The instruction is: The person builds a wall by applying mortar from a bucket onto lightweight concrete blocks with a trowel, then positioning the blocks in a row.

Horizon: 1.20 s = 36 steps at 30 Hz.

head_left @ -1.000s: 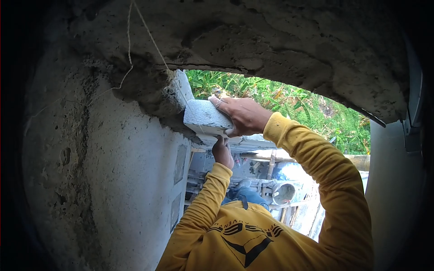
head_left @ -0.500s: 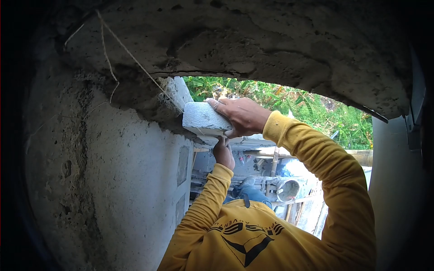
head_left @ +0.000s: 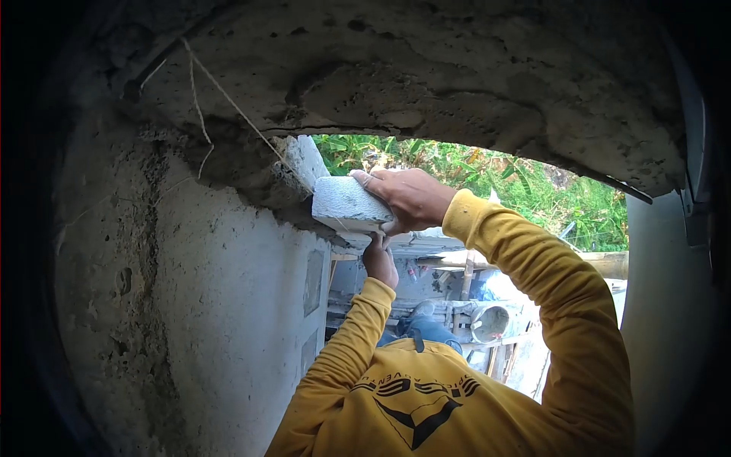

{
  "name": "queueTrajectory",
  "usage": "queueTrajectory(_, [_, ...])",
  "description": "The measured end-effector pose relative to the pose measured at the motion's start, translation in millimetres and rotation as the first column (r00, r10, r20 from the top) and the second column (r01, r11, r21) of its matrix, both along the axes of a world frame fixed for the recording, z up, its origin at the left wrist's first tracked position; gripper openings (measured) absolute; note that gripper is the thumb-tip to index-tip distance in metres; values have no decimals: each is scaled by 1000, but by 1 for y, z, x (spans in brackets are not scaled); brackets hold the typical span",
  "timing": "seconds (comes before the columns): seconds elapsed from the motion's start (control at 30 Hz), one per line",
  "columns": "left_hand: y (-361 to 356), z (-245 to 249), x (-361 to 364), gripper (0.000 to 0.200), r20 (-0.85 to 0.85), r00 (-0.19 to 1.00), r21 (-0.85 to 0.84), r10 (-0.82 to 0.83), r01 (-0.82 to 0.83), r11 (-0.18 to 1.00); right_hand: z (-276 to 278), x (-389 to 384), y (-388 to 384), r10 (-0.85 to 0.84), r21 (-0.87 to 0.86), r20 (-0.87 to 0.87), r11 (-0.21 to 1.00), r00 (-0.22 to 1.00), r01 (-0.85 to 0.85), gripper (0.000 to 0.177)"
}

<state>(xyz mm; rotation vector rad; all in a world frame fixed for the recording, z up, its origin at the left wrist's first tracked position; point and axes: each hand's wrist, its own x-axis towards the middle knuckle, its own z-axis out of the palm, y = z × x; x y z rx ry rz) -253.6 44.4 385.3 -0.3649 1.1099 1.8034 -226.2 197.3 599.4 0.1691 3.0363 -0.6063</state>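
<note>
A pale, rough-faced lightweight concrete block (head_left: 346, 199) sits at the left side of the wall opening. My right hand (head_left: 410, 199) is wrapped round its right end, thumb below and fingers over the top. Just under the block's lower edge, my left hand (head_left: 380, 261) is closed with its fingertips raised against the underside; what they pinch, if anything, is hidden. A thin string (head_left: 240, 109) runs slantwise from the upper left down to the block. Beneath the block lies a ledge of pale blocks (head_left: 426, 242).
Rough concrete (head_left: 426, 84) arches overhead, close above the block. A plastered wall (head_left: 236, 282) stands on the left. Below are bamboo poles (head_left: 601, 264) and a bucket (head_left: 489, 323) on scaffolding. Green plants (head_left: 533, 183) grow outside.
The view has shifted slightly, so the wall and string appear a little further right and lower. Both hands keep nearly the same place at the block.
</note>
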Motion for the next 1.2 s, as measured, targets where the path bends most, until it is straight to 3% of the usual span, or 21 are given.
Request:
queueTrajectory(0.1, [-6, -5, -5, 57, 23, 996, -87, -91, 93, 992, 4, -1, -1, -10, 15, 71, 1000, 997, 9, 107])
queueTrajectory(0.2, [-21, -21, -20, 57, -43, 946, -163, -321, 310, 937, 6, 0, -4, -38, 7, 55, 999, 998, 38, 102])
queueTrajectory(0.23, [-32, -25, -23, 56, -58, 938, -140, -343, 332, 933, 2, -1, -4, -8, 11, -33, 1000, 999, 9, 102])
queueTrajectory(0.33, [-58, -36, -48, 55, -63, 928, -225, -367, 345, 911, 6, -2, -8, -45, 49, 58, 998, 997, 42, 98])
queueTrajectory(0.37, [-61, -44, -48, 36, -212, 949, -324, -232, 156, 933, 4, -2, -9, -44, 77, 40, 996, 998, 40, 98])
queueTrajectory(0.4, [-66, -46, -57, 37, -255, 948, -318, -190, 103, 942, 3, -2, -12, -63, 61, 65, 996, 996, 59, 100])
queueTrajectory(0.47, [-72, -54, -75, 38, -371, 898, -373, -234, 87, 924, 6, -3, -15, -107, 40, 115, 994, 988, 103, 103])
queueTrajectory(0.5, [-75, -53, -87, 38, -377, 895, -340, -239, 106, 934, 6, 0, -14, -76, 115, 66, 991, 995, 68, 99])
queueTrajectory(0.57, [-76, -45, -106, 45, -397, 886, -271, -238, 134, 953, 19, 4, -19, -194, 49, 83, 981, 978, 190, 102])
queueTrajectory(0.6, [-73, -35, -108, 44, -519, 830, -309, -206, 42, 950, 23, 6, -22, -250, 16, 92, 968, 964, 249, 104])
queueTrajectory(0.63, [-70, -19, -109, 43, -631, 755, -337, -181, -56, 940, -3, 18, -13, -264, -42, -232, 964, 936, 261, 108])
queueTrajectory(0.67, [-68, 3, -108, 43, -729, 664, -352, -166, -157, 923, -8, 29, -16, -408, -90, -263, 912, 874, 399, 99])
queueTrajectory(0.73, [-70, 57, -106, 46, -794, 596, -264, -116, -168, 950, -24, 53, -12, -618, -361, -337, 782, 711, 508, 85])
queueTrajectory(0.8, [-68, 76, -112, 46, -821, 563, -192, -93, -118, 974, -52, 71, -14, -838, -840, -200, 413, 507, 352, 81])
queueTrajectory(0.83, [-67, 91, -113, 48, -822, 562, -189, -91, -119, 975, -71, 80, -13, -921, -946, -86, 195, 381, 259, 82])
queueTrajectory(0.93, [-63, 120, -118, 49, -907, 398, -198, -139, -113, 974, -107, 103, -8, -961, -983, 182, -171, 207, 69, 80])
queueTrajectory(1.07, [-54, 122, -128, 53, -940, 221, -291, -261, -120, 949, -133, 114, -6, -951, -953, 304, -304, 51, 8, 85])
queueTrajectory(1.1, [-51, 123, -129, 56, -940, 251, -263, -230, -107, 959, -137, 113, -6, -947, -947, 321, -321, 24, -19, 86])
queueTrajectory(1.2, [-51, 128, -131, 40, -934, 191, -327, -302, -115, 938, -145, 110, 4, -931, -928, 364, -361, -20, -92, 86])
